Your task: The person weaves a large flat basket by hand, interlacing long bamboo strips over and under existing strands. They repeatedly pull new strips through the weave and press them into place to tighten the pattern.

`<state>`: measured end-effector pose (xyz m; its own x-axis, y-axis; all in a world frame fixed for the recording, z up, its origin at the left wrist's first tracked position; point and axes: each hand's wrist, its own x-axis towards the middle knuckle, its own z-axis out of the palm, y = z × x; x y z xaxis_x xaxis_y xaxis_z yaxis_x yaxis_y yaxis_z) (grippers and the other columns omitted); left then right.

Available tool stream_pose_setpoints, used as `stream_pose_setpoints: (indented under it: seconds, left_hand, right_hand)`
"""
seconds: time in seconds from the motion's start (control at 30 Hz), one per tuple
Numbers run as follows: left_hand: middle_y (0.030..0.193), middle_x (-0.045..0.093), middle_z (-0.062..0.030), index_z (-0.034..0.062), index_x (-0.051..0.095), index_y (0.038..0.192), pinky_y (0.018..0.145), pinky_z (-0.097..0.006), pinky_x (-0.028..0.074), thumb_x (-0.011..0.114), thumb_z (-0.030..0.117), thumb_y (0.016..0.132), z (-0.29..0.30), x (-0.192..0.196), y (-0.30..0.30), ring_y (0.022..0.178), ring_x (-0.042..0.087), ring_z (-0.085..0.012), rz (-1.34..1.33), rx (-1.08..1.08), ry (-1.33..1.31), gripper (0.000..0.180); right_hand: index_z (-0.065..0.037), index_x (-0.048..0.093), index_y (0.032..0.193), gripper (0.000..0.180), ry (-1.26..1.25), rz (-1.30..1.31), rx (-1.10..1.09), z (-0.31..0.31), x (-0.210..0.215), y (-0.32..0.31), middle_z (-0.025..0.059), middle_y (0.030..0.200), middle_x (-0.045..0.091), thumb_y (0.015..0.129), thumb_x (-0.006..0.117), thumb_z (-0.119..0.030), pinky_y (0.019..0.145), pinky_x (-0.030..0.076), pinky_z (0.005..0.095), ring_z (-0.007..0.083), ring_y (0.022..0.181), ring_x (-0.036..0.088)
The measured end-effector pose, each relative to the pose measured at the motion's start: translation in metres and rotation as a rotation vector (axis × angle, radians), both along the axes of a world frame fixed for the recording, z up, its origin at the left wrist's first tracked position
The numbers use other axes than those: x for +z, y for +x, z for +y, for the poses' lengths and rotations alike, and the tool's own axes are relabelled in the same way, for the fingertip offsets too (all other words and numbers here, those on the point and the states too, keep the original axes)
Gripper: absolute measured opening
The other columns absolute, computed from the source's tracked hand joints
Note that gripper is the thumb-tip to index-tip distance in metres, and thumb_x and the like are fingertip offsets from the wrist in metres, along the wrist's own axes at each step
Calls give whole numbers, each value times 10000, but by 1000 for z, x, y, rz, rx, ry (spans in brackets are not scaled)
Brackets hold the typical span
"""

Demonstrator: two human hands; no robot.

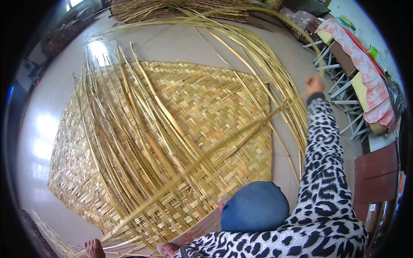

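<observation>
My right hand (315, 85), at the end of an outstretched arm in a spotted sleeve, is closed on a long reed strip (193, 165). This strip slants down across the mat to the lower left, where my left hand (93, 248) is closed around it. Past the right hand a blurred length arcs up and back toward the far side. Beneath lies a large woven reed mat (202, 99) on the floor. Several loose reed strips (129, 142) rest across the mat's left half. My knee in blue cloth (256, 206) shows at the lower middle.
A long bundle of reed strips (262, 56) curves along the mat's far and right edges. Darker stalks (180, 9) are stacked at the back. Stools with pale legs (344, 86) stand at the right, under a pink patterned cloth (365, 81). More strips (51, 234) lie at the lower left.
</observation>
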<state>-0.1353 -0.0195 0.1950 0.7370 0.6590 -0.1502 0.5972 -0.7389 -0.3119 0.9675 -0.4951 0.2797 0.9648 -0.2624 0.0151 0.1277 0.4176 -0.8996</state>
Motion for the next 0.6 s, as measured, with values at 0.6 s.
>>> stream_pose_setpoints:
  seconds: [0.6]
  left_hand:
    - [836,609,-60,69,565,1071,728,-401,453,562,118,907,11,-10,243,796,607,-249,39,-438,-51,171]
  right_hand:
    - [4,532,1336,688,-1286,-524,1997,238,-185,-386,243,1262,603,985,448,-582,1030,447,452,312,1194,575]
